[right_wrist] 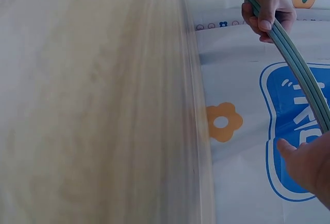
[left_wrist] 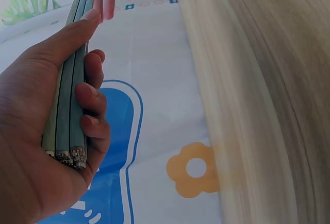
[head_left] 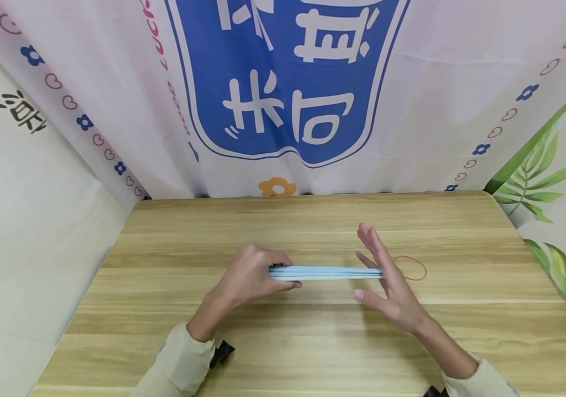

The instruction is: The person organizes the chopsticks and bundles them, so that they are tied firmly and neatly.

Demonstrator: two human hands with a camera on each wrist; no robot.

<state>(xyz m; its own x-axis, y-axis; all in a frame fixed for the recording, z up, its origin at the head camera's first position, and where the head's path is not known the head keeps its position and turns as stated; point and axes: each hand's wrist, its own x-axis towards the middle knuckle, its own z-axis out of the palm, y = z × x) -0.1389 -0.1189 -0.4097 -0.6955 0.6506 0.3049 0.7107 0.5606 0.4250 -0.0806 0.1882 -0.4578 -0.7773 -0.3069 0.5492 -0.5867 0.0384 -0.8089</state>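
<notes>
A bundle of several thin, pale blue-green sticks (head_left: 325,273) lies crosswise between my hands, held over the table. My left hand (head_left: 250,275) grips its left end, thumb along the near side and fingers curled round the far side. In the left wrist view the stick ends (left_wrist: 71,156) look rough and sit nearly even beside the palm. My right hand (head_left: 394,286) has its fingers straight and spread, the palm at the bundle's right end. A thin red loop like a rubber band (head_left: 425,270) lies on the table just beyond the right hand, partly hidden by it.
The wood-grain table (head_left: 313,342) runs back to a printed white curtain (head_left: 139,110) with a blue panel. More printed cloth hangs on the left (head_left: 25,231) and right (head_left: 561,209). Black straps (head_left: 222,354) show at both sleeves.
</notes>
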